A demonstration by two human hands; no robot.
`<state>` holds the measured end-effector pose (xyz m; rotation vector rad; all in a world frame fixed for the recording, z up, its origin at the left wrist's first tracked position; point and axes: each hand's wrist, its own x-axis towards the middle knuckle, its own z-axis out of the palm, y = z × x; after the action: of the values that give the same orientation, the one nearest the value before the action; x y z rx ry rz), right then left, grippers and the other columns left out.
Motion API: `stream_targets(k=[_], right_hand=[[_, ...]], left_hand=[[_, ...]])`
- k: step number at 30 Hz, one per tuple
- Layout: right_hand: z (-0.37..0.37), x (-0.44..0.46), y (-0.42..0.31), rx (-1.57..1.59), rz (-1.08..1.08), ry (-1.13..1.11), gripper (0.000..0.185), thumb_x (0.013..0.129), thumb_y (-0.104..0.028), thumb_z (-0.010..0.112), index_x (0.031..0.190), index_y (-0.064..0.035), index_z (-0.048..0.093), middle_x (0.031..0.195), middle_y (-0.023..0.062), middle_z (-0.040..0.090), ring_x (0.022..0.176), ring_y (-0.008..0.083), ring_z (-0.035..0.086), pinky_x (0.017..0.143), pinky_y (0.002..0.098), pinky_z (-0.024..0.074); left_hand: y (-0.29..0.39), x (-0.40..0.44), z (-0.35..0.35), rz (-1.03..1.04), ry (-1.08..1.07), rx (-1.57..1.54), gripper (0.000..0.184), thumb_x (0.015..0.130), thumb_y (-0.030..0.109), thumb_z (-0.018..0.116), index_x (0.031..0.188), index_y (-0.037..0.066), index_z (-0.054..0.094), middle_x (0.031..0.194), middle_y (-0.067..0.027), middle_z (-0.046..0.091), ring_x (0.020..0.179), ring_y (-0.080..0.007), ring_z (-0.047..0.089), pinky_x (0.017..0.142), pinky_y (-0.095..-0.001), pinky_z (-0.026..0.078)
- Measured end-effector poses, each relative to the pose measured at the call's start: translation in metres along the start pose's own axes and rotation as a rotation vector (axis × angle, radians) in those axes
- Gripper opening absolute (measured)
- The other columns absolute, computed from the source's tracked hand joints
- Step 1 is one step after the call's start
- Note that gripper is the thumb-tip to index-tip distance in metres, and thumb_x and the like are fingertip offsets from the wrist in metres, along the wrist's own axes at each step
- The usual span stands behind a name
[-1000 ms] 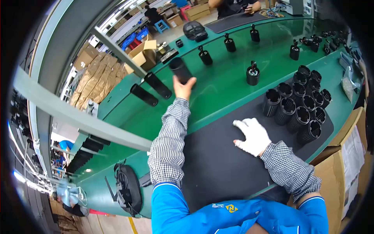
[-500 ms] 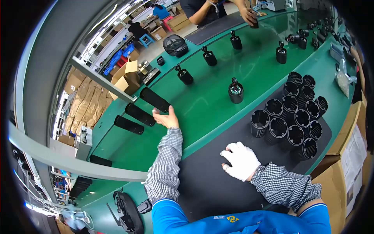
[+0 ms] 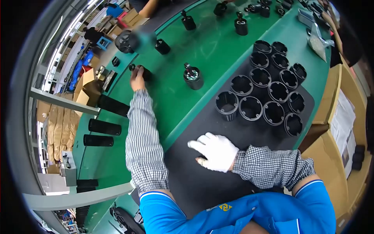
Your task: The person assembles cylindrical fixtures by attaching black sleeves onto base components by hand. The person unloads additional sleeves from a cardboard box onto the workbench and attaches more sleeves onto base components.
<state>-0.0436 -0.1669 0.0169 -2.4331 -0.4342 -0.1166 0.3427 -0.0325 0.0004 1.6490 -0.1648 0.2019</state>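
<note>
My bare left hand (image 3: 137, 79) reaches out over the green surface, its fingers around a short black cylinder with a looped top (image 3: 146, 73). Part of that cylinder is hidden behind the fingers. My right hand (image 3: 216, 152), in a white glove, is over the black mat (image 3: 183, 175) with its fingers apart and nothing in it. Another looped cylinder (image 3: 193, 78) stands right of my left hand, showing small bright parts inside its top. Beyond my right hand, several open black ribbed tubes (image 3: 251, 108) stand grouped on the mat.
Long black tubes (image 3: 104, 127) lie left of my left arm, near a grey metal bar (image 3: 78, 104). More looped cylinders (image 3: 241, 25) stand farther back. A co-worker's arm (image 3: 149, 7) shows at the top. Cardboard boxes (image 3: 321, 144) stand at right, and a plastic bag (image 3: 317, 45) lies behind.
My left hand has left the long black tubes, moved farther out, and taken hold of a looped cylinder. My right hand stays over the mat. The whole view has shifted.
</note>
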Motion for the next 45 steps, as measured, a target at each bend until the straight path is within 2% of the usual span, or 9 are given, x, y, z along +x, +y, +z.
stream_targets(k=[6, 9, 13, 17, 22, 26, 28, 34, 45], right_hand=[[-0.039, -0.016, -0.01, 0.221, 0.28, 0.167, 0.081, 0.085, -0.038, 0.06, 0.146, -0.0055, 0.017, 0.107, 0.0203, 0.061, 0.078, 0.0353, 0.066, 0.067, 0.0441, 0.0546], [-0.043, -0.013, -0.005, 0.114, 0.511, 0.35, 0.092, 0.081, -0.039, 0.064, 0.148, -0.0045, 0.01, 0.088, 0.0196, 0.065, 0.067, 0.0347, 0.066, 0.062, 0.0435, 0.0547], [-0.037, -0.014, 0.003, -0.048, 0.55, 0.44, 0.043, 0.08, -0.03, 0.069, 0.114, -0.0114, 0.051, 0.072, 0.0066, 0.063, 0.062, 0.0269, 0.064, 0.057, 0.0383, 0.051], [-0.039, -0.025, -0.004, -0.205, 0.272, 0.673, 0.026, 0.073, -0.032, 0.073, 0.084, -0.0119, 0.06, 0.073, 0.0063, 0.057, 0.062, 0.0262, 0.061, 0.054, 0.0364, 0.0502], [-0.036, -0.028, -0.006, -0.148, 0.116, 0.659, 0.037, 0.062, -0.023, 0.081, 0.089, -0.0077, 0.061, 0.099, 0.0111, 0.052, 0.091, 0.0265, 0.057, 0.073, 0.0377, 0.0503], [-0.017, -0.015, 0.003, 0.227, -0.034, 0.72, 0.06, 0.062, -0.015, 0.081, 0.115, -0.0067, 0.054, 0.11, 0.014, 0.051, 0.101, 0.0303, 0.057, 0.086, 0.0376, 0.0501], [-0.007, -0.01, 0.005, 0.388, 0.045, 0.628, 0.086, 0.065, -0.013, 0.08, 0.137, -0.0083, 0.033, 0.123, 0.0179, 0.05, 0.114, 0.0335, 0.054, 0.096, 0.0384, 0.0468], [-0.001, -0.011, 0.008, 0.315, 0.303, 0.318, 0.091, 0.066, -0.018, 0.079, 0.138, -0.0079, 0.025, 0.126, 0.0211, 0.053, 0.115, 0.0355, 0.055, 0.097, 0.0401, 0.0452], [-0.023, -0.018, 0.012, 0.729, 0.089, 0.139, 0.058, 0.064, -0.016, 0.082, 0.112, -0.0061, 0.05, 0.101, 0.0088, 0.058, 0.094, 0.0205, 0.06, 0.085, 0.034, 0.0487]], left_hand=[[0.055, -0.15, -0.037, 0.262, -0.246, -0.011, 0.036, 0.086, 0.003, 0.061, 0.121, 0.0, 0.058, 0.121, -0.0083, 0.056, 0.116, -0.0192, 0.05, 0.098, -0.0319, 0.039], [0.076, -0.225, -0.064, 0.251, -0.357, -0.019, 0.041, 0.085, -0.002, 0.056, 0.126, -0.001, 0.053, 0.135, -0.0129, 0.048, 0.129, -0.0249, 0.042, 0.109, -0.0379, 0.028], [0.079, -0.289, -0.091, 0.274, -0.423, -0.084, 0.042, 0.08, 0.001, 0.065, 0.122, 0.001, 0.056, 0.132, -0.0163, 0.049, 0.127, -0.0287, 0.044, 0.108, -0.042, 0.033], [0.075, -0.325, -0.097, 0.309, -0.357, -0.082, 0.041, 0.073, -0.002, 0.07, 0.112, 0.001, 0.056, 0.13, -0.0175, 0.046, 0.124, -0.0287, 0.046, 0.103, -0.039, 0.039], [0.069, -0.332, -0.087, 0.674, -0.173, -0.024, 0.075, 0.067, 0.006, 0.08, 0.122, 0.012, 0.03, 0.132, -0.0209, 0.041, 0.124, -0.031, 0.042, 0.106, -0.0442, 0.034], [0.062, -0.337, -0.087, 0.293, -0.26, -0.008, 0.097, 0.064, 0.011, 0.085, 0.134, 0.007, 0.017, 0.126, -0.0171, 0.045, 0.112, -0.0248, 0.048, 0.096, -0.0362, 0.043], [0.049, -0.334, -0.09, 0.012, -0.311, 0.042, 0.085, 0.068, 0.011, 0.083, 0.131, 0.005, 0.026, 0.123, -0.0137, 0.046, 0.106, -0.0191, 0.05, 0.092, -0.0317, 0.046], [0.065, -0.332, -0.098, 0.125, -0.234, 0.143, 0.056, 0.071, 0.006, 0.08, 0.117, 0.002, 0.047, 0.101, -0.0048, 0.059, 0.093, -0.0131, 0.058, 0.086, -0.0272, 0.048], [0.069, -0.33, -0.098, 0.477, -0.411, 0.457, 0.066, 0.06, 0.013, 0.084, 0.118, 0.001, 0.054, 0.11, -0.0143, 0.062, 0.102, -0.026, 0.063, 0.092, -0.0349, 0.049]])
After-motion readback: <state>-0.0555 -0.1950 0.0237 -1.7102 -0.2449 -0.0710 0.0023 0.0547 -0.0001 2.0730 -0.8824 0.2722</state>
